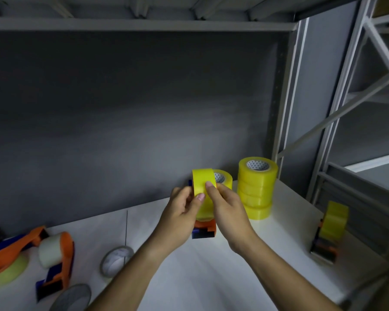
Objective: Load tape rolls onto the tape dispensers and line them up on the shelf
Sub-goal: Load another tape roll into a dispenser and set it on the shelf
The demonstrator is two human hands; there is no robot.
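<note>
Both hands meet at center frame over the white shelf (211, 277), working a yellow tape roll (203, 182) that sits upright on an orange-and-blue dispenser (204, 230). Left hand (182, 212) grips the roll from its 9 o'clock side, thumb pressed on the yellow face, fingers curled round the near edge. Right hand (228, 207) pinches the roll's front at its 3 o'clock side, thumb tip on the tape, other fingers curled behind; cannot tell if a loose tape end is caught between them. The hands hide most of the dispenser, only its base showing below the wrists. Just behind the roll, at 1 o'clock, another yellow roll (222, 179) peeks out, partly blocked. At 3 o'clock from the hands a stack of yellow rolls (257, 189) stands near the back wall, close but not touching. Far out at 4 o'clock a loaded dispenser (330, 230) stands at the shelf's right edge. At 8 o'clock, well apart, lies a dispenser with a pale roll (54, 257), another orange dispenser (9, 248) resting over a pale green roll (9, 269) at the left edge, and a thin grey-cored roll (116, 260) lying flat beside the left forearm. At 7 o'clock a grey disc (73, 298), blurred.
</note>
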